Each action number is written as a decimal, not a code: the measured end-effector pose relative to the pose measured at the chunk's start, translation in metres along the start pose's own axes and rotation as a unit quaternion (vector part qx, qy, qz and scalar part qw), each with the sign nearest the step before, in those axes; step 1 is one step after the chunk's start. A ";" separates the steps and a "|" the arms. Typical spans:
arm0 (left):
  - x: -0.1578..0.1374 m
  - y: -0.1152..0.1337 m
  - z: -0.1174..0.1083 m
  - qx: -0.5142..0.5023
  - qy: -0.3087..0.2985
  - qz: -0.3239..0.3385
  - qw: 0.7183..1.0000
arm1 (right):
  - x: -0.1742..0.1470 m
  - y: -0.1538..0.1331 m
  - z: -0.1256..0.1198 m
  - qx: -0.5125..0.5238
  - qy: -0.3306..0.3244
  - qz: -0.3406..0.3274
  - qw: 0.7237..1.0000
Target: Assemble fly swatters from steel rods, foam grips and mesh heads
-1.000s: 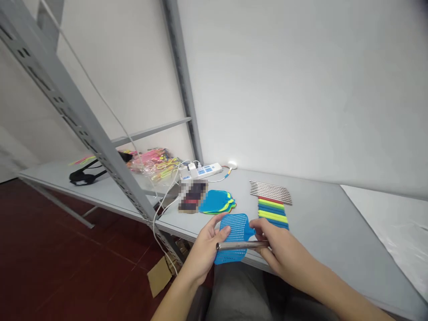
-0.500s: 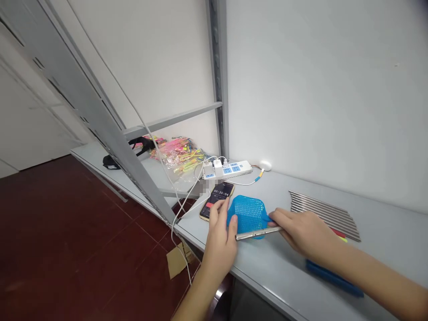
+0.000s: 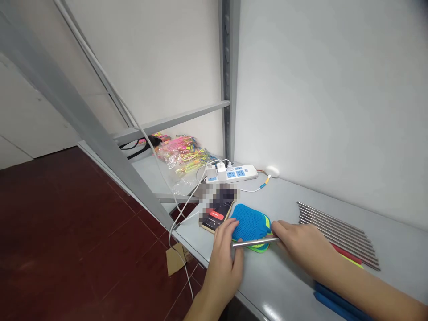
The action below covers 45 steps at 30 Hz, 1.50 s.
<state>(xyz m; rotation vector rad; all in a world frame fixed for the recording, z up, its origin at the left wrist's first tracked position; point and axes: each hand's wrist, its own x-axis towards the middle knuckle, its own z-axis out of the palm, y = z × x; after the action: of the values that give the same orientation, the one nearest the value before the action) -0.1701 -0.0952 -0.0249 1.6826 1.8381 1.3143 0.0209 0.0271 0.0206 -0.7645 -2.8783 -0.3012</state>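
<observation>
My right hand (image 3: 301,240) is closed around a shiny metal tube (image 3: 254,242), with its fingertips at the neck of a blue mesh fly swatter head (image 3: 249,220). A yellow-green rim shows beneath the blue mesh, along its right and lower edges. My left hand (image 3: 227,249) has its fingers bent on the blue head's left edge. The tube's free end lies between the left thumb and forefinger. Beside the left fingertips rests a phone (image 3: 217,214), partly blurred out.
Several metal tubes (image 3: 337,234) lie in a row on the grey shelf (image 3: 287,285). Red and yellow-green pieces (image 3: 347,256) and blue pieces (image 3: 334,305) are partly under my right arm. Behind are a power strip (image 3: 234,174), white cables and bagged colourful items (image 3: 183,154).
The blue head, earlier with grey shelf showing through its mesh, now has a yellow-green-rimmed layer beneath it. The view has shifted slightly. Both hands remain at the head and tube.
</observation>
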 end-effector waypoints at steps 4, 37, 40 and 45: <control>-0.002 0.002 -0.006 0.000 0.023 -0.005 1.000 | -0.032 0.012 -0.015 0.027 0.019 0.020 0.999; -0.022 0.221 0.134 -0.138 -0.300 0.006 0.944 | -0.226 0.066 -0.129 0.571 0.118 0.322 0.746; -0.020 0.223 0.154 -0.174 -0.299 0.021 0.938 | -0.201 0.069 -0.115 0.590 0.055 0.298 0.749; -0.009 0.177 0.147 -0.039 -0.232 0.153 0.960 | -0.161 0.116 -0.094 0.513 0.015 0.272 0.814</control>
<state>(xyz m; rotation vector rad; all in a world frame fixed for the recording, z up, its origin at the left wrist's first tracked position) 0.0511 -0.0654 0.0337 2.0745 1.2825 0.9618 0.2260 0.0275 0.0983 -1.1785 -2.0915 1.1732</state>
